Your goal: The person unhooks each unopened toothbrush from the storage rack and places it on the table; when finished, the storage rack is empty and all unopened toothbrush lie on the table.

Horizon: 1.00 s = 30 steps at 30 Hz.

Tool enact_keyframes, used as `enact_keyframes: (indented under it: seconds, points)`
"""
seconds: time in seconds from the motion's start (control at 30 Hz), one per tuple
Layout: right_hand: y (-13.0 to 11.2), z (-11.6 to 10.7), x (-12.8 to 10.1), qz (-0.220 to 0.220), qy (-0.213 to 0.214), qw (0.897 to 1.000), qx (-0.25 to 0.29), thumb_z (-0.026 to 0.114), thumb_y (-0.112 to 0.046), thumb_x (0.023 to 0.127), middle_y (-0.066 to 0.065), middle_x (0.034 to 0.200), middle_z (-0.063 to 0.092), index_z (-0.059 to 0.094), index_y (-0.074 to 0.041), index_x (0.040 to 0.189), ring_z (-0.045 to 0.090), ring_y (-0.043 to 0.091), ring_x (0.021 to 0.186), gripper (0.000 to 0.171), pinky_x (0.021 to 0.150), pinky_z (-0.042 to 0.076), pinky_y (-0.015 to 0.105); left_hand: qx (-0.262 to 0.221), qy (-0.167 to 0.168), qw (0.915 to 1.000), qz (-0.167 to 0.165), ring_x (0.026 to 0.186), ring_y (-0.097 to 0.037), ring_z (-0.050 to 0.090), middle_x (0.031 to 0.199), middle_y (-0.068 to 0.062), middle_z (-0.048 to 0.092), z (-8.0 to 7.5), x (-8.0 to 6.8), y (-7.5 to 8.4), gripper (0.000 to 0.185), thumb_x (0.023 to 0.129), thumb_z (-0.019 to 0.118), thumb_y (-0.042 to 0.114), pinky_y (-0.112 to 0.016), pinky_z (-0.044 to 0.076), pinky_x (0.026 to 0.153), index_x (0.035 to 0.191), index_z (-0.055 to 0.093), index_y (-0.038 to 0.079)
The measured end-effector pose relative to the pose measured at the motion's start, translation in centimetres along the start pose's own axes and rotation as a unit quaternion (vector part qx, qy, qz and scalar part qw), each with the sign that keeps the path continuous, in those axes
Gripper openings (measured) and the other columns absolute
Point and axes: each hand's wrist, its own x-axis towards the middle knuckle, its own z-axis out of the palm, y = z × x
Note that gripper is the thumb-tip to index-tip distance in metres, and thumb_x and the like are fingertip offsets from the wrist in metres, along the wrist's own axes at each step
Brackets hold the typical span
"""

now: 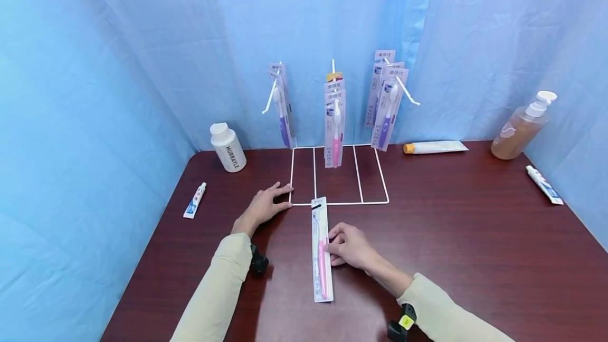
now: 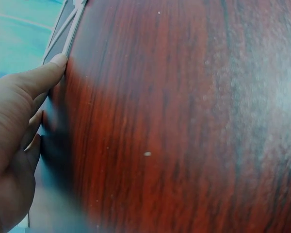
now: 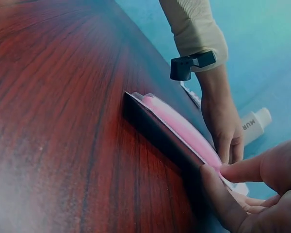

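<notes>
Here, low in the frame's centre, the right hand (image 1: pixel 349 247) pinches the pink toothbrush pack (image 1: pixel 321 249); the left hand (image 1: pixel 264 207), fingers relaxed, apparently touches the white wire rack (image 1: pixel 339 203).

Long, flat toothbrush pack (image 1: pixel 321 249) lying on the dark wood table (image 1: pixel 475 236), near the front and in the middle. Pink brush inside, under clear plastic, on a white card. Handle at the near end, brush head at the far end. Far tip just touching the near edge of the white wire rack (image 1: pixel 339 203). Near end lifted a little off the table in the right wrist view, pinched at its right edge by the right hand (image 1: pixel 349 245).
</notes>
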Motion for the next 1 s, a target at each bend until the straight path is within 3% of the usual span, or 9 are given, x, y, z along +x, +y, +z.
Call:
enact_keyframes:
  seconds: [0.43,0.53,0.67,0.8,1.0]
  points:
    - [-1.5,-0.8,-1.5,-0.012,-0.018,0.993,-0.117,0.065,-0.006,0.087,0.012,0.077,0.069,0.058,0.007,0.104,0.067,0.019,0.060,0.023,0.051,0.056,0.032,-0.004,-0.006,1.0000,-0.007,0.140,-0.043,0.029,0.155,-0.013,0.031,-0.2,0.0,0.1,0.053,0.090,0.065,0.037,-0.059,0.024,0.112,0.140,0.050,0.029]
    - [-2.4,-1.2,-1.5,-0.053,-0.003,0.981,-0.186,0.066,-0.011,0.086,0.004,0.076,0.069,0.061,0.000,0.104,0.065,0.014,0.062,0.021,0.058,0.054,0.029,-0.003,-0.010,0.9999,-0.010,0.141,-0.042,0.028,0.155,-0.012,0.031,-0.1,0.0,0.0,0.053,0.090,0.065,0.039,-0.057,0.023,0.113,0.140,0.050,0.031]
    - [-4.4,-1.5,-1.0,-0.137,0.029,0.958,-0.250,0.068,-0.015,0.085,-0.003,0.083,0.068,0.063,-0.006,0.107,0.065,0.009,0.074,0.024,0.072,0.051,0.030,-0.002,-0.009,0.9999,-0.007,0.140,-0.042,0.030,0.154,-0.012,0.032,-0.2,0.1,0.0,0.053,0.090,0.065,0.038,-0.057,0.025,0.112,0.140,0.051,0.030]
    - [-6.8,-1.5,0.0,-0.206,0.024,0.950,-0.235,0.067,-0.013,0.087,0.006,0.097,0.069,0.061,-0.005,0.113,0.068,0.016,0.088,0.028,0.079,0.055,0.034,0.001,-0.005,1.0000,-0.004,0.139,-0.042,0.033,0.154,-0.014,0.034,-0.1,0.2,0.0,0.053,0.089,0.066,0.038,-0.056,0.028,0.111,0.139,0.052,0.030]
    - [-9.8,-0.9,3.0,-0.256,0.028,0.949,-0.179,0.065,-0.010,0.089,0.014,0.112,0.065,0.056,-0.003,0.121,0.066,0.024,0.100,0.034,0.085,0.055,0.033,0.000,-0.001,1.0000,-0.003,0.138,-0.042,0.034,0.153,-0.014,0.034,0.0,0.3,-0.2,0.052,0.088,0.067,0.040,-0.056,0.028,0.111,0.138,0.053,0.031]
